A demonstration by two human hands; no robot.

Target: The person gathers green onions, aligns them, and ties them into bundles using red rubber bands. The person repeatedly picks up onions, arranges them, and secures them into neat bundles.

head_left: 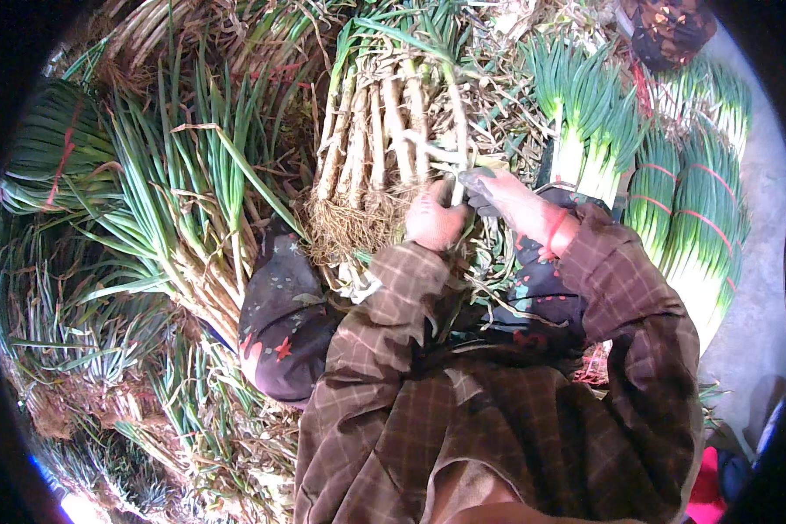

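Observation:
My left hand (436,216), in a pale glove, is closed around the lower end of a green onion stalk (459,131). Close to its right, my right hand (498,193) touches the same stalk, its fingertips dark and a red band at the wrist. Whether the right fingers are clamped on the stalk is hard to tell. Directly beyond the left hand lies a row of untrimmed green onions (360,131) with soil-stained stems and brown roots. Dry peeled leaves (498,124) are scattered around the stalk.
Clean green onions (573,150) stand at the right, beside bundles tied with red bands (701,216). Loose untrimmed onions (190,262) pile up at the left, near a tied bundle (59,147). Part of another person in patterned cloth (671,29) shows at the top right.

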